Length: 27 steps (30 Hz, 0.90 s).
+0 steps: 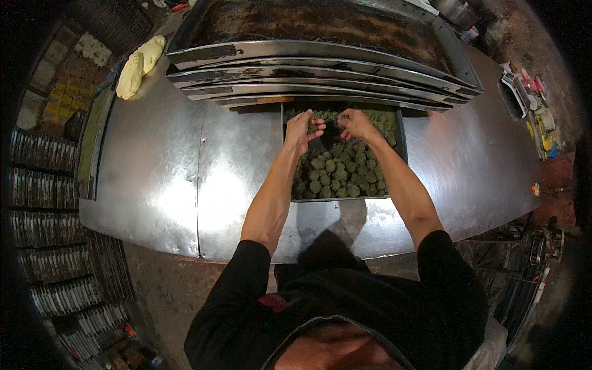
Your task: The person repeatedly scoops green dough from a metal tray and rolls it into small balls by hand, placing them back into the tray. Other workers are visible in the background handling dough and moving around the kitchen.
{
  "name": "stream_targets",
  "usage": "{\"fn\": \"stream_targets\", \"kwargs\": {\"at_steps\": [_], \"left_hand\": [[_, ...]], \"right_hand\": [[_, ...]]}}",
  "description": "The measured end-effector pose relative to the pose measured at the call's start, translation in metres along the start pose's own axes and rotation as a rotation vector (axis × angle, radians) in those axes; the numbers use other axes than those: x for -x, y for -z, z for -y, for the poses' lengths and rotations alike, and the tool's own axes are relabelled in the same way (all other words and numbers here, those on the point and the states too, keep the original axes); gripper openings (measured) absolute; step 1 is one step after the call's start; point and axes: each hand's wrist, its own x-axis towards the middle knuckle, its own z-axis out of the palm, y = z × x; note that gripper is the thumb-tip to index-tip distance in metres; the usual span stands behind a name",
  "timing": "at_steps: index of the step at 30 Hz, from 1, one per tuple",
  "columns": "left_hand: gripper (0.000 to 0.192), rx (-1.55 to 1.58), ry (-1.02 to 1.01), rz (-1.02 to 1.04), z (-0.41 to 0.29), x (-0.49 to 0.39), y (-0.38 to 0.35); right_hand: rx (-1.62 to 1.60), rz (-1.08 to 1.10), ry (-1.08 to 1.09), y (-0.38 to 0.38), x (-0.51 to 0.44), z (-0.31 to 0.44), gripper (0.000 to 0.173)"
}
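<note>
A rectangular metal tray [404, 138] sits on the steel worktop in front of me. Its near half holds many small, rough, dark green balls [340, 171], heaped together. Farther back in it lies a crumbly green mass [381, 115], partly shaded by the pans above. My left hand [303, 130] hovers over the tray's left side, fingers curved and apart. Opposite it, my right hand [357, 125] bends its fingers inward, and some green matter seems to be at its fingertips. Whether that matter is gripped or only behind the fingers is unclear. A dark gap separates the hands.
Stacked large baking pans [323, 74] overhang the tray's far end. Pale dough [138, 69] rests at the worktop's [152, 152] far left. A narrow tray with green filling [92, 143] stands at the left edge. Racked trays [44, 185] line the left; a digital scale [515, 95] is at right.
</note>
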Motion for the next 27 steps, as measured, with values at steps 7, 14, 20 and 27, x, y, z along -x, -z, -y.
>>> {"fn": "stream_targets", "kwargs": {"at_steps": [7,14,20,27], "left_hand": [[0.027,-0.185,0.016,0.028,0.016,-0.015,0.014],[0.035,0.181,0.002,0.167,0.005,0.008,0.018],[0.040,0.291,0.042,0.063,0.020,0.023,-0.002],[0.024,0.054,-0.027,0.137,0.011,0.074,-0.012]], "right_hand": [[0.262,-0.235,0.001,0.002,0.002,-0.004,0.041],[-0.876,-0.084,-0.005,0.022,0.052,0.006,0.029],[-0.822,-0.168,-0.089,0.005,0.060,0.013,0.028],[-0.650,-0.105,0.036,0.023,0.106,0.012,0.027]]}}
